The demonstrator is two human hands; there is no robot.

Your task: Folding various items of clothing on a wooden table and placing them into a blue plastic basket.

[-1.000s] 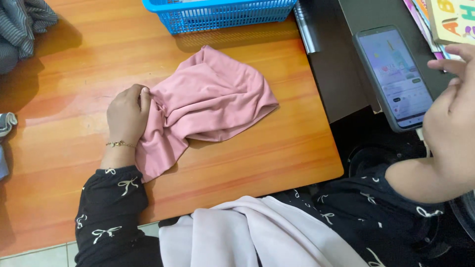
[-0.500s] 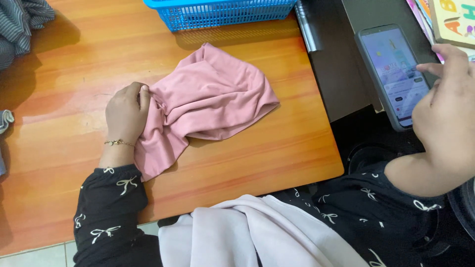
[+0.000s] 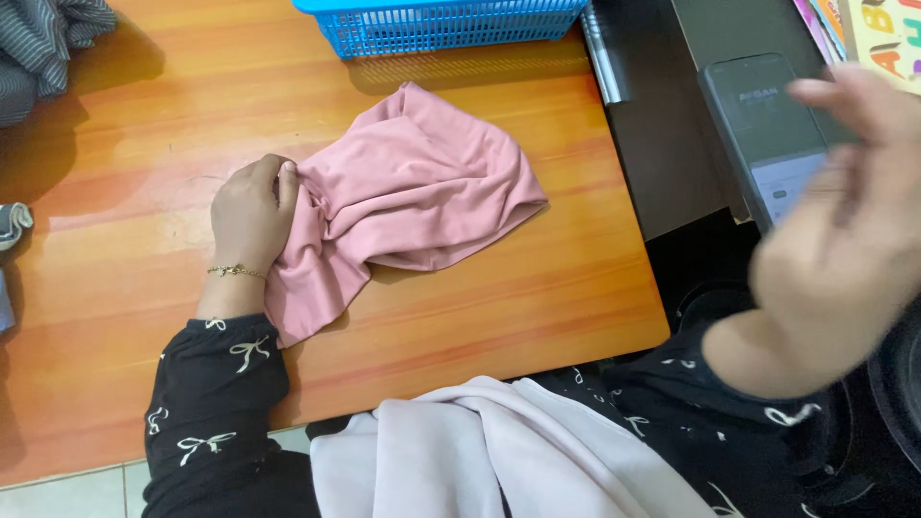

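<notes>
pink cloth [image 3: 413, 192] stays gripped; phone [image 3: 772, 134] screen darkened.

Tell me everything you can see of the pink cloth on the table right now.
The pink cloth is a soft, dusty-pink fabric that looks smooth and stretchy. It lies crumpled and loosely bunched on the orange wooden table, with folds fanning out from its left side, where the left hand pinches a gathered bunch. A narrower tail runs down toward the black sleeve. Its upper corner points at the blue basket without touching it. The blurred right hand is off the table's right edge, away from the cloth.
</notes>
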